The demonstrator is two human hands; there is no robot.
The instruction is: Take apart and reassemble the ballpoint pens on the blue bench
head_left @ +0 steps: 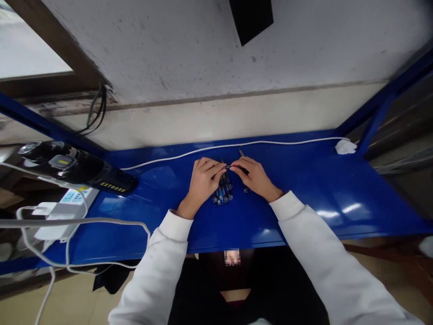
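Observation:
Close together over the middle of the blue table (182, 198), both hands pinch one slim dark pen (228, 167). My left hand (206, 177) grips its left end between thumb and fingers. The right end sits in the closed fingers of my right hand (254, 175), which cover part of it. Beside and partly under my left hand lies a bunch of dark pens (223, 189), some with blue parts and clear tips. Another dark pen (241, 152) lies partly hidden beneath my right hand.
A white cable (189, 154) runs along the table's back edge to a crumpled white tissue (345, 146). On the left are a black bottle (84, 168) lying tilted, a white power strip (69, 212) and looping cords. Blue frame posts flank the table, with a wall behind.

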